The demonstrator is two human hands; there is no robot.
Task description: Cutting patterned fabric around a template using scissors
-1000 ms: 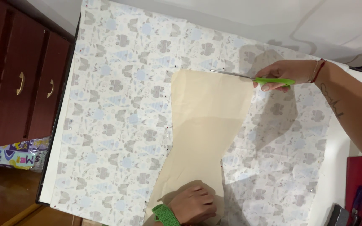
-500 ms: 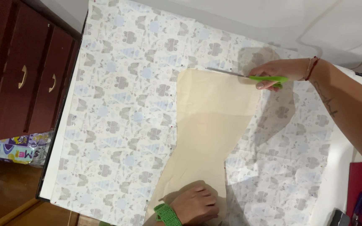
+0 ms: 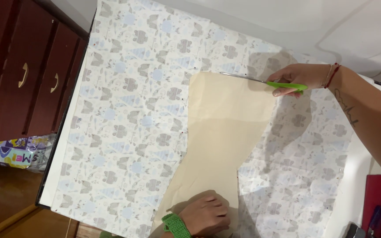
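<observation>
While I look down from the head camera, the largest thing is a white table (image 3: 353, 176) covered by a sheet of pale cotton fabric printed with grey and blue animal shapes (image 3: 124, 114). On the fabric lies a beige paper pattern piece (image 3: 225, 128), broad at the far end and narrowing toward the person, its long axis running from near to far. Dark wooden drawers with brass handles (image 3: 27, 79) stand at the left. My right hand (image 3: 303, 77) grips green-handled scissors (image 3: 265, 82), fingers closed through the handles; the blades lie along the pattern's far edge, pointing left, so the uncut edge runs leftward from that hand. I cannot tell how far the blades are parted. My left hand (image 3: 206, 216), with a green knitted wristband (image 3: 174, 224), presses flat, fingers curled, on the pattern's near narrow end, well apart from the scissors.
</observation>
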